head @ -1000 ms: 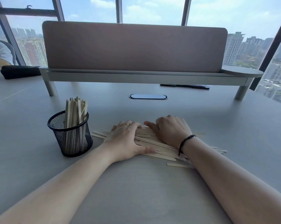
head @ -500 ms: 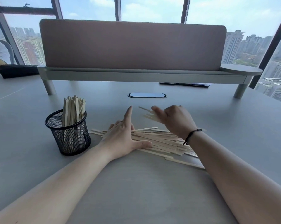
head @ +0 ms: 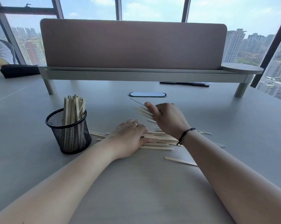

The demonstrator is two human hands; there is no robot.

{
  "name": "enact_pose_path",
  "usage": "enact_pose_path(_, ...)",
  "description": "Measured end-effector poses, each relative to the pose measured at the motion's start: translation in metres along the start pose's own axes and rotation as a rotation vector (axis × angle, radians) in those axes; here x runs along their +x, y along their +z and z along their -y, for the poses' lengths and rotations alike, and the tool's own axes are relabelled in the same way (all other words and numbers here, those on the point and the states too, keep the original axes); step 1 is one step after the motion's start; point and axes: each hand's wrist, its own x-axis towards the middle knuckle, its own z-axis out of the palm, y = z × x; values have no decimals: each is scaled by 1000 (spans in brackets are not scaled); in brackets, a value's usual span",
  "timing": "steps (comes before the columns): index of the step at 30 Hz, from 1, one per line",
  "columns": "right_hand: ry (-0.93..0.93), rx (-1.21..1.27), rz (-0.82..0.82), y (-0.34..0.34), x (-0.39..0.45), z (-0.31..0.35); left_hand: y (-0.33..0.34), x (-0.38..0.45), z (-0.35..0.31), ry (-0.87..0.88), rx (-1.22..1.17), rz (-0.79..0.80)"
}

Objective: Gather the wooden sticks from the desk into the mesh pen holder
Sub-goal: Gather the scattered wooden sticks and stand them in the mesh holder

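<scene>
A black mesh pen holder (head: 68,135) stands left of centre on the grey desk, with several wooden sticks (head: 74,109) upright in it. A flat pile of wooden sticks (head: 159,139) lies to its right. My left hand (head: 128,138) rests palm down on the left end of the pile, fingers together. My right hand (head: 167,118) is lifted above the pile's far side and is shut on a bunch of sticks (head: 142,111) that point left and away. A single stick (head: 180,161) lies apart, nearer to me.
A desk divider with a shelf on legs (head: 133,73) crosses the desk behind. A cable grommet (head: 147,94) sits in the desk beyond my right hand. A black bag (head: 18,71) and another person's arm are at the far left. Dark flat items lie under the shelf at right.
My right hand has lifted off the pile with a bunch of sticks in its grip. My left hand, raised on edge half a second ago, lies flat on the pile again.
</scene>
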Motion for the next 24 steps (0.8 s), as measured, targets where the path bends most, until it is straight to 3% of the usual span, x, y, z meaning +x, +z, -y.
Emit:
enact_pose_path(8,-44,82,-71,-10,3,22,-3,-2,-13,46,109,-44)
enact_pose_path(16,249,669,-294,-35,8,44,-8,-7,-13,30,23,-35)
enact_pose_path(20,390,940,-252,-37,3,50,-11,-12,-12,-12,27,-27)
enact_pose_path(24,386,1083,-206,-38,-1,56,-9,-13,-11,-23,68,-93)
